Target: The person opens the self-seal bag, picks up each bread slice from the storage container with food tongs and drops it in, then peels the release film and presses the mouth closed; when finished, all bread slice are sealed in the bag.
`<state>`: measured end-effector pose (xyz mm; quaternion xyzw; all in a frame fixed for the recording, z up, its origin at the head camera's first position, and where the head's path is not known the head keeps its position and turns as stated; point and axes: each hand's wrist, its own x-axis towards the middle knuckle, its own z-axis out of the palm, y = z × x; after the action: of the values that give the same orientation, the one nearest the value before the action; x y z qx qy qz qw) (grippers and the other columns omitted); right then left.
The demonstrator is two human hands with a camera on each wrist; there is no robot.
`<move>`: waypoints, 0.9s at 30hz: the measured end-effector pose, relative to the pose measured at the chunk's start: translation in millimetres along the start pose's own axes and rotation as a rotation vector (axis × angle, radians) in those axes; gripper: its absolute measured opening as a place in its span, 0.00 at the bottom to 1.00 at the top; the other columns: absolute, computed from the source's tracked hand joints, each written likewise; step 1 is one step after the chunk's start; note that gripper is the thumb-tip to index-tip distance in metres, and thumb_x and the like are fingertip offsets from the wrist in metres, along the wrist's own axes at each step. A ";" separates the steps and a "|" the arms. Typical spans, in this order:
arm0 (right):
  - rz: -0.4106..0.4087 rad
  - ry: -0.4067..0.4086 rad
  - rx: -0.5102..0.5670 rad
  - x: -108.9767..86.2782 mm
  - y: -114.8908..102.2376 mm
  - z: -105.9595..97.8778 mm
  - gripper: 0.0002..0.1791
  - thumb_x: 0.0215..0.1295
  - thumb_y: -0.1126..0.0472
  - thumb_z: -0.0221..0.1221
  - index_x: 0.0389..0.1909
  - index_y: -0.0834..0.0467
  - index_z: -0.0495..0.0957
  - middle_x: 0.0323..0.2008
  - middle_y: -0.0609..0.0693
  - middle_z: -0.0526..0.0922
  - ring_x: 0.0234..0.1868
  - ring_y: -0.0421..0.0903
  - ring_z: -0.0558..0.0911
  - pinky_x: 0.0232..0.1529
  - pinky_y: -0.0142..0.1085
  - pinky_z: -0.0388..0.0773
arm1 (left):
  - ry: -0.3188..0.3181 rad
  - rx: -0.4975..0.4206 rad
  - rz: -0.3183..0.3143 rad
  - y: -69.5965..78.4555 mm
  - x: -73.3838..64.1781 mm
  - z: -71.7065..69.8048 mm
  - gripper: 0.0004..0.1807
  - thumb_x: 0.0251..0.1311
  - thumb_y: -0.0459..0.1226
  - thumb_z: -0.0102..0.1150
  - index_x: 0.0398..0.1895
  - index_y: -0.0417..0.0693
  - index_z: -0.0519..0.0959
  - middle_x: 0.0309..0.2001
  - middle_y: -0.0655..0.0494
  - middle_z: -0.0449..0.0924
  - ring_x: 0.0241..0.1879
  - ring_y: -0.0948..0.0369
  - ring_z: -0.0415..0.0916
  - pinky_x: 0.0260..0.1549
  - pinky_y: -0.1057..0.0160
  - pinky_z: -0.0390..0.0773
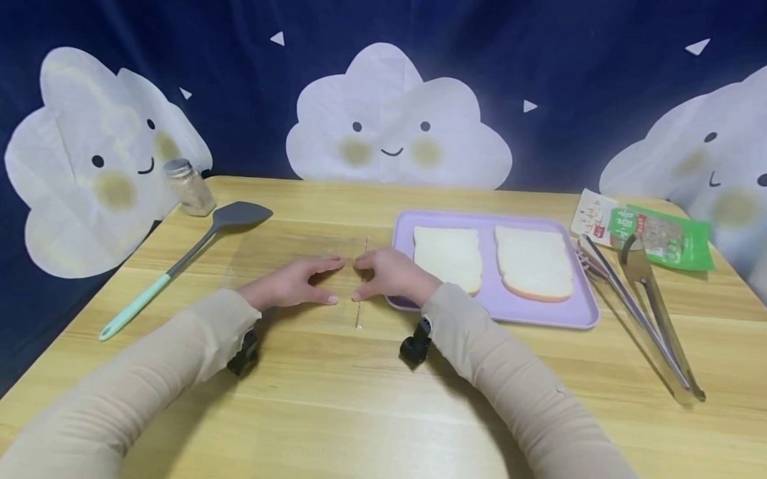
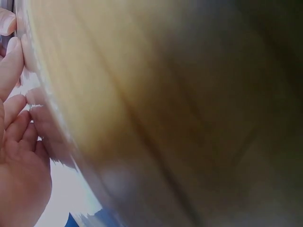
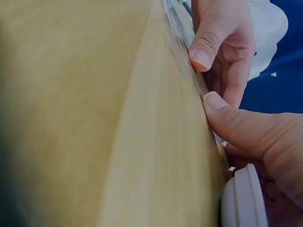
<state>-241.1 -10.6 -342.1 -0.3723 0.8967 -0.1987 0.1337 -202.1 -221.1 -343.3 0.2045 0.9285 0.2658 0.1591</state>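
A clear plastic sheet or bag (image 1: pixel 338 317) lies flat on the table, with a dark dashed line along its right edge. My left hand (image 1: pixel 294 282) rests on it, thumb and index finger apart. Facing it, my right hand (image 1: pixel 395 274) touches the film by the dashed line, its thumb and index finger also spread. In the right wrist view, the right thumb (image 3: pixel 241 124) lies at the film's edge, near the left thumb (image 3: pixel 204 52). Just right of my right hand is a purple tray (image 1: pixel 496 219) bearing two bread slices (image 1: pixel 448 253).
At left lie a grey spatula with a mint handle (image 1: pixel 138 306) and a lidded jar (image 1: pixel 194 190). Metal tongs (image 1: pixel 653 315) lie right of the tray, in front of a green packet (image 1: pixel 692 242) and a white packet (image 1: pixel 593 213). A blue cloud-print curtain (image 1: pixel 559 33) hangs behind.
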 end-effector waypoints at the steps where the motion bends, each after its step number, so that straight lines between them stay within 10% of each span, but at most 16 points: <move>1: 0.004 -0.003 -0.003 0.8 -0.5 -0.6 0.35 0.52 0.49 0.66 0.59 0.62 0.71 0.62 0.56 0.70 0.64 0.52 0.67 0.66 0.40 0.58 | 0.001 0.004 0.003 -0.4 -0.4 -0.6 0.40 0.55 0.46 0.63 0.68 0.44 0.59 0.71 0.45 0.51 0.70 0.47 0.46 0.66 0.46 0.49; 15: -0.003 0.006 -0.020 0.2 2.2 -2.6 0.35 0.50 0.48 0.68 0.57 0.62 0.72 0.61 0.56 0.71 0.63 0.53 0.68 0.65 0.41 0.60 | 0.060 -0.029 0.032 -5.6 -5.6 -0.3 0.29 0.55 0.41 0.63 0.61 0.43 0.70 0.67 0.45 0.61 0.67 0.47 0.54 0.64 0.46 0.55; 27: -0.015 0.034 0.021 -0.3 0.5 2.0 0.34 0.48 0.49 0.69 0.56 0.61 0.74 0.60 0.56 0.72 0.63 0.52 0.69 0.65 0.39 0.60 | 0.296 0.024 0.030 -0.4 -5.9 5.4 0.09 0.57 0.34 0.61 0.38 0.41 0.84 0.48 0.44 0.80 0.52 0.48 0.75 0.54 0.50 0.71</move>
<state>-240.4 -10.6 -344.0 -0.3742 0.8939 -0.2152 0.1207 -194.9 -221.8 -346.8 0.1787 0.9418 0.2843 0.0142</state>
